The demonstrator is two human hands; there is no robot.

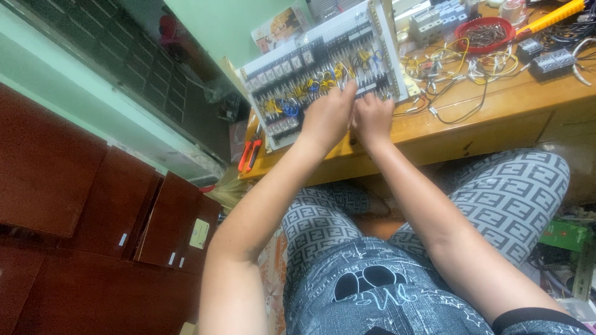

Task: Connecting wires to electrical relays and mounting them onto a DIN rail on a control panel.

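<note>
your left hand (327,118) is raised to the lower edge of the white perforated wiring panel with rows of black relay blocks and yellow and blue wires (323,68). the forearm runs up from lower left, the wrist is straight, and the back of the hand faces the camera. the fingers curl forward onto the panel near its lower middle; whether they pinch a wire or only press on the panel cannot be told, since the fingertips are hidden behind the hand.

your right hand (373,119) sits just beside the left one, the two almost touching. its fingers are bent and narrow, set against the panel's lower edge; what they hold, if anything, cannot be told.

the panel stands tilted on the brown wooden surface (496,105), leaning away from you, at the surface's left part.

containers: a round red plastic bowl (483,32) stands well apart to the right on the surface, filled with small dark metal parts too small to identify. loose yellow and black wires (459,68) lie between the bowl and the panel. red-handled pliers (249,155) lie at the surface's left edge. grey terminal blocks (549,61) rest at the far right.
</note>
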